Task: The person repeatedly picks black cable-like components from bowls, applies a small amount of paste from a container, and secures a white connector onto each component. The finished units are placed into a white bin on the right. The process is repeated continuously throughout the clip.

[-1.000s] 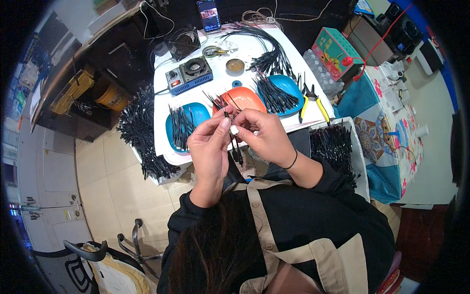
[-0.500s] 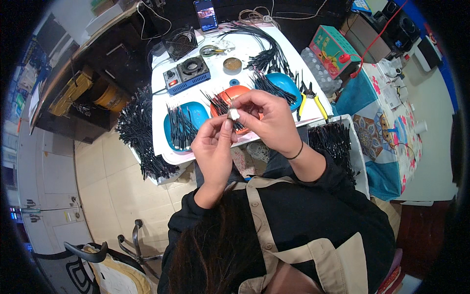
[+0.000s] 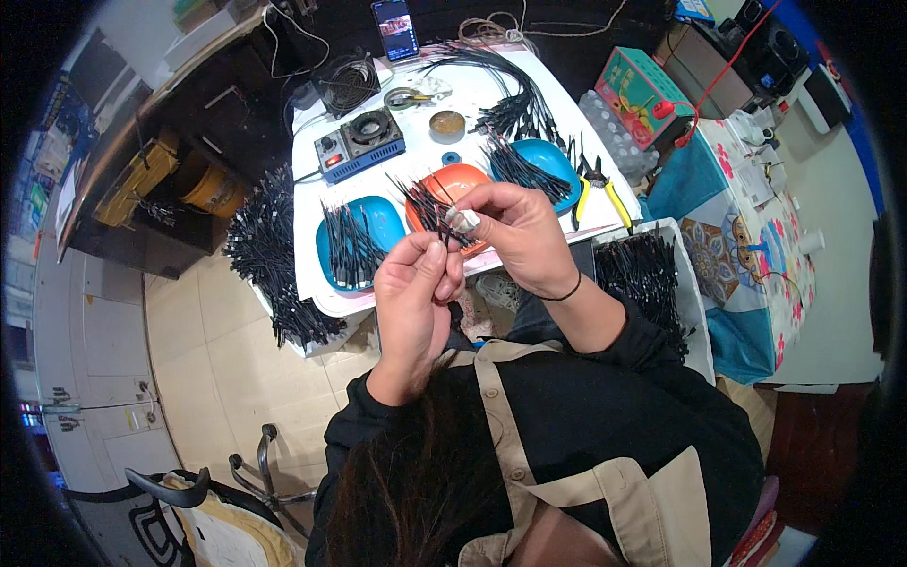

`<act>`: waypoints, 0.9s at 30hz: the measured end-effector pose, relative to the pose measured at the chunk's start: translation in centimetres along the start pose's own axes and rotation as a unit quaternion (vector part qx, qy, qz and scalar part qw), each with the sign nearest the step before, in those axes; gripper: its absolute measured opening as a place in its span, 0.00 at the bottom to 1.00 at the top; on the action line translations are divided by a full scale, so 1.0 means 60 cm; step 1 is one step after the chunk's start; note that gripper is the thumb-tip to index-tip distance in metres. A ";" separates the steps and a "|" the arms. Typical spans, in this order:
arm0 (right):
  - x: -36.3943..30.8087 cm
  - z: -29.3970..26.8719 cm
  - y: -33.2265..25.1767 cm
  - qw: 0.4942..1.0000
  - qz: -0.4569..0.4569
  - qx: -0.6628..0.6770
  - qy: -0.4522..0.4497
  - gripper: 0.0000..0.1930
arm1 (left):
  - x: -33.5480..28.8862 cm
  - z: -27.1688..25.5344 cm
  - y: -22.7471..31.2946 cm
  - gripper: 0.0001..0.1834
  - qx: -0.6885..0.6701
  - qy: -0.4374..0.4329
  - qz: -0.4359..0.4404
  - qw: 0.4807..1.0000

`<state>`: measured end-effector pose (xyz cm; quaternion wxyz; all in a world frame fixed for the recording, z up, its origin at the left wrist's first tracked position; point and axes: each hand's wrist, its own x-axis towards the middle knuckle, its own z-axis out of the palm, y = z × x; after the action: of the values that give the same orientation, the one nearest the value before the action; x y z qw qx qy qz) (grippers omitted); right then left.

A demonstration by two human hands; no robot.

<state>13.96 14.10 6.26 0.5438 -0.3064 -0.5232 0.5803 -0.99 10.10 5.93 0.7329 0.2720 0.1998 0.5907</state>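
Note:
My left hand (image 3: 413, 298) is closed in a pinch at the table's near edge, thumb against fingers, on what looks like a thin black cable (image 3: 444, 230). Just to the right and slightly higher, my right hand (image 3: 521, 236) pinches a small crumpled white piece (image 3: 463, 220), perhaps tissue or cloth, beside the cable's end. Behind both hands sits an orange dish (image 3: 460, 174) with short black cables in it. A blue dish (image 3: 382, 220) to the left and another blue dish (image 3: 557, 163) to the right also hold black cables.
On the white table stand a blue hot-plate-like device (image 3: 364, 146), a round tin (image 3: 447, 126), a small fan (image 3: 347, 83) and a lit phone (image 3: 395, 28). Yellow-handled pliers (image 3: 616, 206) lie at the right. Black cables pile up at the left (image 3: 274, 246) and in a white bin (image 3: 642, 283).
My hands have moved slightly apart, the left one down a little. The white piece shows more fully in my right fingers, and the cable's end has come into sight.

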 end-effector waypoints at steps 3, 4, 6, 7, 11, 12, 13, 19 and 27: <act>-0.006 0.007 0.009 0.997 0.004 0.074 0.002 0.06 | -0.006 0.001 0.000 0.06 -0.019 -0.005 -0.006 1.000; -0.008 0.009 0.011 0.995 0.003 0.099 -0.001 0.06 | -0.008 0.001 0.000 0.06 -0.014 -0.004 -0.007 1.000; -0.010 0.011 0.012 0.989 0.018 0.146 -0.014 0.06 | -0.009 0.001 -0.001 0.06 -0.018 -0.010 -0.008 1.000; -0.011 0.011 0.012 0.985 0.021 0.170 -0.023 0.06 | -0.010 0.000 -0.001 0.06 -0.020 -0.011 -0.010 1.000; -0.013 0.014 0.008 0.974 0.048 0.218 -0.036 0.07 | -0.011 -0.002 -0.004 0.06 0.005 0.001 0.003 1.000; -0.014 0.015 0.006 0.973 0.053 0.223 -0.040 0.07 | -0.011 -0.002 -0.006 0.06 0.032 0.011 0.016 0.999; -0.011 0.015 0.003 0.984 0.035 0.170 -0.034 0.07 | -0.010 -0.002 -0.008 0.06 0.059 0.020 0.030 0.998; -0.019 0.004 -0.013 0.981 -0.108 -0.158 -0.032 0.05 | -0.013 -0.007 -0.010 0.07 0.185 0.040 0.120 0.975; -0.029 -0.001 0.009 0.931 0.173 0.311 -0.080 0.13 | -0.014 -0.006 -0.011 0.07 0.086 0.033 0.020 0.995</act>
<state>14.24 12.51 5.37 0.4593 -0.1601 -0.2970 0.8217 -0.91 9.25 5.19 0.6874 0.3185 0.2688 0.5948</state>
